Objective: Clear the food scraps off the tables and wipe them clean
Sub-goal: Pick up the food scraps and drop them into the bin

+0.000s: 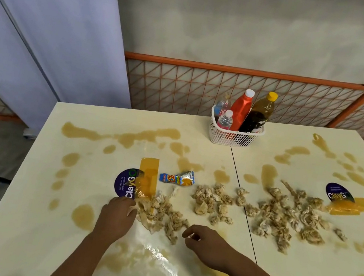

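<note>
Hands rested low in the frame's centre on the left table [28, 220] — the left hand [117, 216] flat with relaxed fingers against soggy scraps [162, 217], the right hand [204, 241] with curled fingers; whether they pinched anything could not be told. Scraps trailed rightward across the seam onto the right table [299, 268]. Brown spills [83, 216] stained both tops. Farther back lay a snack wrapper [177, 178], then a white basket [231, 139] of bottles [240, 110].

The light is bright and even. Strong white glare lies on the near table [167, 271]. The edges bend, slightly soft.
</note>
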The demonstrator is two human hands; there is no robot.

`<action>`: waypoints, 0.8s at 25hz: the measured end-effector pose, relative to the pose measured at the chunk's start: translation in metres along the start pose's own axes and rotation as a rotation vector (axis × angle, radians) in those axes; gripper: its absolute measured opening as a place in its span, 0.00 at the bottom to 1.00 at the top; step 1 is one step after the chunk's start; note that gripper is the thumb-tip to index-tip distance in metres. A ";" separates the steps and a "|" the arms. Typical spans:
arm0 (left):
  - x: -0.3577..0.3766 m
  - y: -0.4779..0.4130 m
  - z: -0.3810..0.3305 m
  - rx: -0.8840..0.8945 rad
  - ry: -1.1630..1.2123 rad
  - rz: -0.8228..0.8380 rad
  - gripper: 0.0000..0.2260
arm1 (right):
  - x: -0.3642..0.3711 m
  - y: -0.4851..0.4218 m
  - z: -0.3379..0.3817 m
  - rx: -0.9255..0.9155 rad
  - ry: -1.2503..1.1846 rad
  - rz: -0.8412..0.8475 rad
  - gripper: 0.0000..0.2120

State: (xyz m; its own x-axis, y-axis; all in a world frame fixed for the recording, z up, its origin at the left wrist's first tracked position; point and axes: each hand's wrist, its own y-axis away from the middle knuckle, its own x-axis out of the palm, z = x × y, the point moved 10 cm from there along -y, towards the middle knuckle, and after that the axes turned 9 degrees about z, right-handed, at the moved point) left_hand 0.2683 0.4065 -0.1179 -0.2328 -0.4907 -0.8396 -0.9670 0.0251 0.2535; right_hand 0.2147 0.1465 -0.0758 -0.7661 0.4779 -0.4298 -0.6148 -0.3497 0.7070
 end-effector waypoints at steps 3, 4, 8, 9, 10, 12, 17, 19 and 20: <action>-0.029 0.029 -0.023 -0.001 0.393 -0.101 0.03 | 0.002 0.001 0.005 -0.012 -0.220 -0.037 0.10; -0.035 0.040 -0.034 0.005 0.499 -0.102 0.04 | 0.003 0.001 0.008 -0.015 -0.355 -0.046 0.11; -0.038 0.076 -0.092 0.105 0.760 0.008 0.08 | 0.025 0.000 0.020 -0.003 -1.033 0.015 0.17; -0.034 0.081 -0.106 0.131 0.774 0.055 0.09 | 0.036 -0.001 0.024 -0.006 -1.169 0.084 0.19; -0.028 0.086 -0.119 0.159 0.761 0.105 0.09 | 0.046 -0.003 0.029 -0.020 -1.273 0.157 0.20; -0.019 0.092 -0.136 0.225 0.714 0.171 0.10 | 0.056 -0.002 0.041 -0.081 -1.405 0.254 0.18; -0.018 0.090 -0.113 0.238 0.618 0.005 0.01 | 0.049 0.008 0.020 0.020 -1.387 0.079 0.10; -0.011 0.073 -0.076 0.118 0.552 -0.042 0.03 | 0.046 0.014 -0.002 0.122 -1.415 -0.009 0.12; -0.007 0.061 -0.056 0.063 0.454 -0.058 0.04 | 0.044 0.017 -0.010 0.150 -1.422 -0.035 0.13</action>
State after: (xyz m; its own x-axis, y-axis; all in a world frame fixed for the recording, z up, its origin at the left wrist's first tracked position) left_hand 0.2171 0.3627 -0.0695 -0.1233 -0.8241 -0.5529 -0.9847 0.0323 0.1714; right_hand 0.1689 0.1537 -0.0886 0.1395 0.9026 0.4074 -0.5352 -0.2774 0.7979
